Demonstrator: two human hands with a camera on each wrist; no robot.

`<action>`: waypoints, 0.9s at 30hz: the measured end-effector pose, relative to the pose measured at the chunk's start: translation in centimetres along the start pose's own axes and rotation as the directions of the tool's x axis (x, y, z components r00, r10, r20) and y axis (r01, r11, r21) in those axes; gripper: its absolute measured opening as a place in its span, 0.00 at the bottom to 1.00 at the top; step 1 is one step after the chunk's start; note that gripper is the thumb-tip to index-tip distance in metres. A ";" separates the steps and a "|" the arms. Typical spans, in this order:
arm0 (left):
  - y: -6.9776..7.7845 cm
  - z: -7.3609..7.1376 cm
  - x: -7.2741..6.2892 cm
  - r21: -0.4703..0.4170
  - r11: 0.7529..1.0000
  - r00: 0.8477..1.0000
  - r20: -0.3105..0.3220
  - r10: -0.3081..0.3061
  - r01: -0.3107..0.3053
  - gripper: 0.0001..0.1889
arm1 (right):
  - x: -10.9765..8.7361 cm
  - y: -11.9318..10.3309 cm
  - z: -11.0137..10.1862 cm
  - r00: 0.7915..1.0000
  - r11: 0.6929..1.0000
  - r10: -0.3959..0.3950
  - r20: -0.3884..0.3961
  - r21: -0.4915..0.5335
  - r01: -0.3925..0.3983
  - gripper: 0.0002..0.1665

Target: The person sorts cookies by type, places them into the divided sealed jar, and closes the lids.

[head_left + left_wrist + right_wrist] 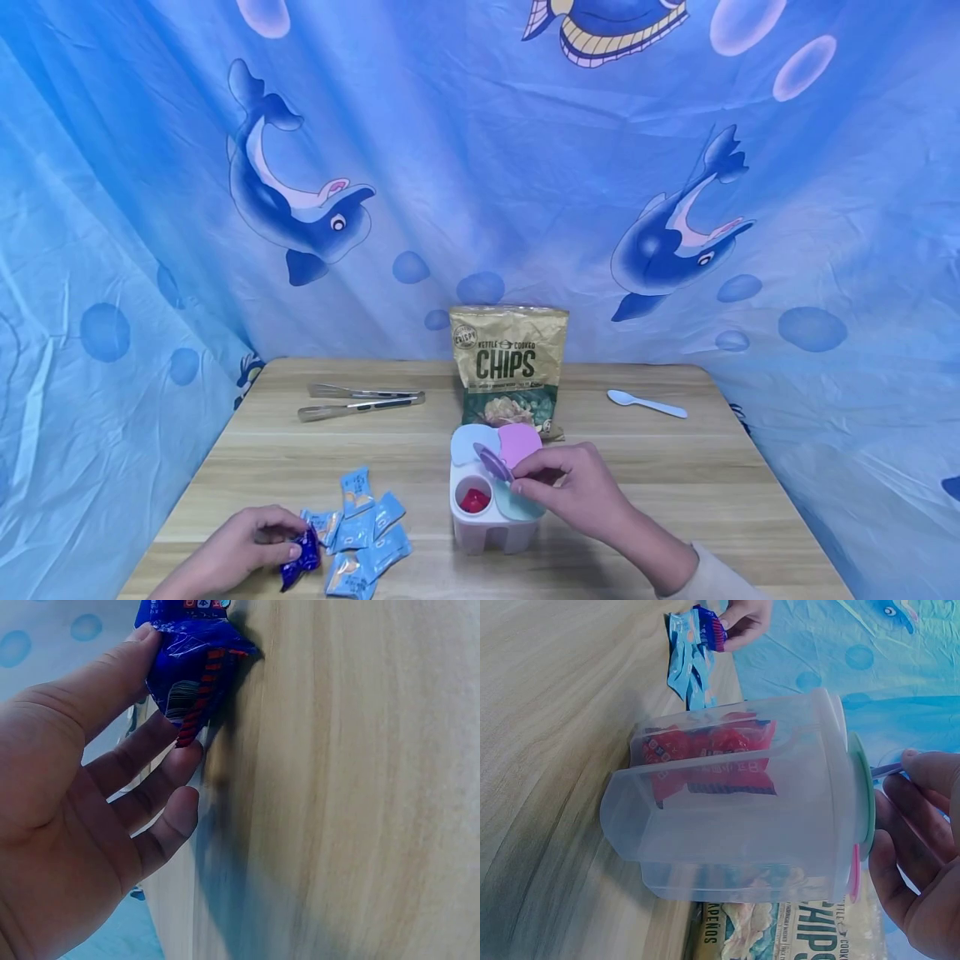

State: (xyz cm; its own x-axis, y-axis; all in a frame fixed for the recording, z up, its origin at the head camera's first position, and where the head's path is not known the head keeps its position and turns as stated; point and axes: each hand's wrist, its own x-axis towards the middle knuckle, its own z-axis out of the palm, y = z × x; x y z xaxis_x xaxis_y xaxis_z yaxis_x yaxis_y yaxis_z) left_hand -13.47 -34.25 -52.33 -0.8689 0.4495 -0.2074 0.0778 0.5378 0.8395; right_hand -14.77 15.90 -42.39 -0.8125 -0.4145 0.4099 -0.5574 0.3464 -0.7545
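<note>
My left hand (251,546) pinches a dark blue wrapped snack packet (306,553) with a red-striped edge, shown closely in the left wrist view. Beside it lie several light blue snack packets (356,532) in a loose pile. Thumb and fingers of my right hand (577,493) hold a purple lid (491,460), tilted up over the white, translucent container (471,533). The front-left compartment is uncovered and has red packaging (474,502) inside. Through the container's wall in the right wrist view, red packets (712,754) show. Light blue, pink (517,442) and mint green lids cover the other compartments.
A chips bag (510,375) stands right behind the container. Metal tongs (363,404) lie at the back left of the wooden table (637,467), and a white-blue spoon (647,403) at the back right. A blue dolphin-print curtain surrounds the table's back and sides.
</note>
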 end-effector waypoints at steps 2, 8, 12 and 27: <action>0.0 0.0 -0.1 0.005 1.000 1.000 -0.001 0.011 -0.011 0.16 | 0.0 0.0 0.0 1.000 1.000 0.001 0.001 0.005 -0.001 0.04; 0.6 -0.1 -0.4 -0.003 1.000 1.000 0.010 0.011 -0.011 0.15 | 0.0 0.3 0.1 1.000 1.000 0.021 0.006 0.011 -0.021 0.04; 0.8 -0.2 -0.7 -0.006 1.000 1.000 0.008 -0.010 0.010 0.13 | 0.0 0.4 0.1 1.000 1.000 0.017 0.003 0.009 -0.017 0.05; 1.1 -0.4 -0.8 0.045 0.998 0.999 -0.009 -0.032 0.032 0.17 | 0.0 0.1 0.0 0.999 0.999 0.046 0.012 0.019 -0.046 0.05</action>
State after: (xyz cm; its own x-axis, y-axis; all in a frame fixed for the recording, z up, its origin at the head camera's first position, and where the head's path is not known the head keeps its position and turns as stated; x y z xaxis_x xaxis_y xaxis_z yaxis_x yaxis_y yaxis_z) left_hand -12.94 -34.28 -51.03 -0.8751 0.4260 -0.2296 0.0718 0.5835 0.8089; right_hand -14.85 15.98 -42.46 -0.8351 -0.4080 0.3690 -0.5162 0.3493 -0.7820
